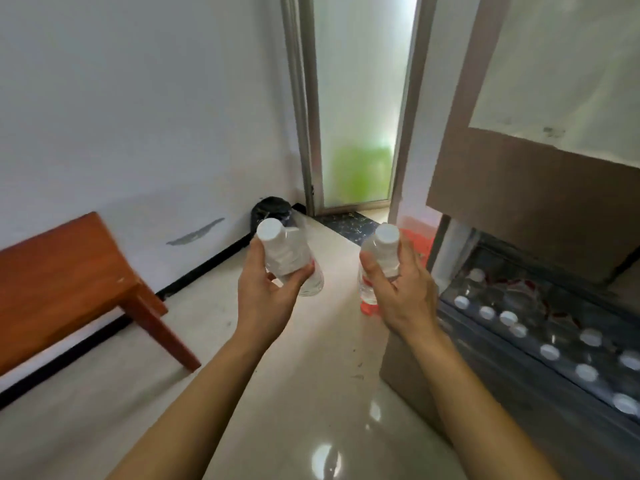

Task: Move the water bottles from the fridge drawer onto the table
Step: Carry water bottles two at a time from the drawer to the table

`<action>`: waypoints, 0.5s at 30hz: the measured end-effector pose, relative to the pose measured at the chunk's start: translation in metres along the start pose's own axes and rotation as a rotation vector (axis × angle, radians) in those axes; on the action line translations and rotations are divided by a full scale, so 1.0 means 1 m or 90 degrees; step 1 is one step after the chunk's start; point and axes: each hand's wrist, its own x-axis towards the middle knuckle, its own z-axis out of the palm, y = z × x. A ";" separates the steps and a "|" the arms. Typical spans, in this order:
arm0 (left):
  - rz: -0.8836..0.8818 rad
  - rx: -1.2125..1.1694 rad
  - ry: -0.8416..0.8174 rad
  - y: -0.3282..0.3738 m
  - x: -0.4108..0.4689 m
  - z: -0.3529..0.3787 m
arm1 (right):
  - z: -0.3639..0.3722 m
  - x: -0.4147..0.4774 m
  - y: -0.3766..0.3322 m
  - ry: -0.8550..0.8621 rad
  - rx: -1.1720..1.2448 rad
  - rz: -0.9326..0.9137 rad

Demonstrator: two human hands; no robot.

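left hand (pixel 273 289) fingers wrapped round bottle (pixel 289 258) | right hand (pixel 401 289) likewise | table (pixel 62 271) at 9 o'clock, nearer left | caps up, axes near-upright

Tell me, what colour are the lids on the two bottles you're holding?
White. Both caps, on the left bottle and the right bottle, show clearly in the head view.

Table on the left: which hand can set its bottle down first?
Probably the left hand: its bottle is nearer the wooden table; the right hand is beside the fridge drawer.
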 end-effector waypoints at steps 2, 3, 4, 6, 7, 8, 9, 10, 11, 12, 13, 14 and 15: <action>-0.020 0.017 0.054 -0.017 -0.002 -0.068 | 0.045 -0.009 -0.045 -0.041 0.026 -0.051; -0.025 0.033 0.077 -0.024 -0.002 -0.101 | 0.069 -0.012 -0.067 -0.063 0.045 -0.063; -0.033 0.044 0.083 -0.024 -0.002 -0.112 | 0.077 -0.013 -0.074 -0.069 0.058 -0.061; -0.039 0.057 0.128 -0.037 -0.008 -0.174 | 0.125 -0.023 -0.115 -0.085 0.071 -0.093; -0.041 0.059 0.143 -0.045 -0.011 -0.206 | 0.150 -0.030 -0.138 -0.101 0.086 -0.103; -0.046 0.067 0.165 -0.057 -0.014 -0.251 | 0.184 -0.042 -0.170 -0.122 0.105 -0.122; -0.051 0.078 0.185 -0.067 -0.017 -0.290 | 0.212 -0.053 -0.199 -0.143 0.123 -0.137; -0.057 0.087 0.201 -0.076 -0.020 -0.322 | 0.236 -0.063 -0.223 -0.163 0.134 -0.152; -0.064 0.104 0.223 -0.087 -0.023 -0.364 | 0.266 -0.077 -0.254 -0.184 0.150 -0.175; -0.070 0.116 0.239 -0.093 -0.025 -0.393 | 0.287 -0.087 -0.276 -0.201 0.167 -0.191; -0.074 0.130 0.254 -0.098 -0.026 -0.418 | 0.306 -0.094 -0.295 -0.216 0.184 -0.200; -0.080 0.143 0.271 -0.102 -0.028 -0.438 | 0.321 -0.101 -0.312 -0.230 0.198 -0.211; -0.087 0.152 0.289 -0.109 -0.029 -0.460 | 0.338 -0.108 -0.330 -0.242 0.202 -0.224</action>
